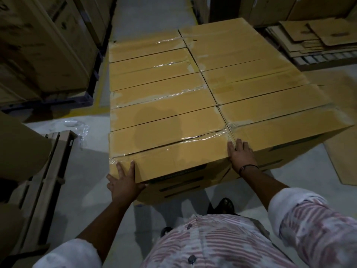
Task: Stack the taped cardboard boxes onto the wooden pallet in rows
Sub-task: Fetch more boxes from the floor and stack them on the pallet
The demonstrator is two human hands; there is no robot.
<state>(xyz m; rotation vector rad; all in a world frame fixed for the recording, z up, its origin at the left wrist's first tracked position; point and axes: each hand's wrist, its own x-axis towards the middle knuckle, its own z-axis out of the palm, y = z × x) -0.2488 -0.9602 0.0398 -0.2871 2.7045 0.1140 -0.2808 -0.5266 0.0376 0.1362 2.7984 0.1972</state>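
Bracing against the front of the stack, I am pressing my left hand point(123, 183), fingers spread and straight, on the near left corner of the closest box point(170, 151). My right hand point(241, 156) is lying over its top edge at the right end, fingers fairly straight on the taped seam, gripping nothing. The box is sitting straight ahead of me on the top layer, its long axis running left to right across my body, so my hands are bracketing its two ends. The left is reaching lower and nearer to me, the right higher and farther. Judging by this, the coming move is a push away from me to close the box against its row. Beyond it, taped boxes point(193, 74) are running back in two columns. The pallet is lying hidden beneath them. Flattened cardboard point(318, 35) is lying at far right.
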